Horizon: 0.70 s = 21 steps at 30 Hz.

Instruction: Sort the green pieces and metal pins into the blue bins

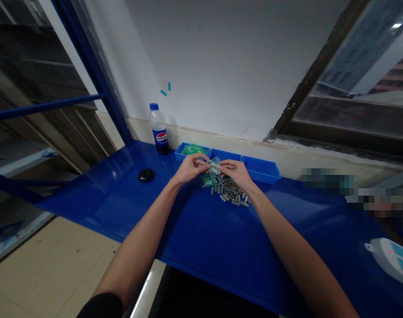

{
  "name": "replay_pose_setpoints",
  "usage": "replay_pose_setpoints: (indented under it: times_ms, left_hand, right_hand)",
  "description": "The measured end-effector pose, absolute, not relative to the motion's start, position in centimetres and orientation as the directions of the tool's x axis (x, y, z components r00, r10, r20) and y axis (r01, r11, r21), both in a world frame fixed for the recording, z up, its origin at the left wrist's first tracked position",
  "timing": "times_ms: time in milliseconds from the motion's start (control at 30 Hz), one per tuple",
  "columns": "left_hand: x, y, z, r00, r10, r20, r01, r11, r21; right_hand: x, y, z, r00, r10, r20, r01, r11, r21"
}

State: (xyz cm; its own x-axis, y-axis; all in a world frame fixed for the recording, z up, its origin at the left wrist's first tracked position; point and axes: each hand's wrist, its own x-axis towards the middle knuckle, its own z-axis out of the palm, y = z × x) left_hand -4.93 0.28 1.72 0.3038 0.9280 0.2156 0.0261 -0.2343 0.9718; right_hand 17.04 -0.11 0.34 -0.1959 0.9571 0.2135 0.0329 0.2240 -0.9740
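My left hand [191, 168] and my right hand [237, 172] meet over the blue table, fingers pinched on a small clear plastic bag [214, 164] with green print. What the bag contains is too small to make out. Just below my fingers lies another green-printed bag [208, 180] on the table. A pile of long screws [232, 189] spreads under my right hand, partly hidden by it. Several short grey metal cylinders [235, 203] are scattered along the near side of the pile.
Behind my hands stand a blue bin [178, 156] with green bags, a middle blue bin [226, 154] and a right blue bin [262, 170]. A cola bottle [160, 132] and a black round object [146, 175] are left. A white device [391, 260] lies far right on the blue table [201, 238].
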Motion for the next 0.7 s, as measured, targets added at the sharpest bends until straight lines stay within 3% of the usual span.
replay_pose_setpoints:
  times_ms: [133, 267, 500, 600, 700]
  left_hand:
    - [-5.8, 0.6, 1.4, 0.228, 0.956, 0.186, 0.2, -0.233, 0.952]
    - [-7.3, 1.1, 1.1, 0.126, 0.979, 0.162, 0.49, -0.203, 0.848]
    - [-8.7, 1.7, 0.1, 0.179, 0.97, 0.162, 0.659, -0.24, 0.712]
    - [-8.7, 1.9, -0.3, 0.259, 0.954, 0.153, 0.672, -0.291, 0.681]
    - [-8.7, 2.0, -0.6, 0.268, 0.95, 0.159, 0.677, -0.303, 0.671]
  right_hand:
    - [16.6, 0.3, 1.0, -0.241, 0.93, 0.277, 0.179, 0.323, -0.929]
    - [15.1, 2.0, 2.3, -0.178, 0.86, 0.478, 0.441, 0.504, -0.742]
    - [10.8, 4.7, 4.7, -0.132, 0.744, 0.655, 0.374, 0.649, -0.662]
    - [9.3, 5.9, 4.8, -0.264, 0.7, 0.663, 0.401, 0.705, -0.585]
    - [8.4, 7.1, 3.9, -0.473, 0.696, 0.54, 0.562, 0.711, -0.423]
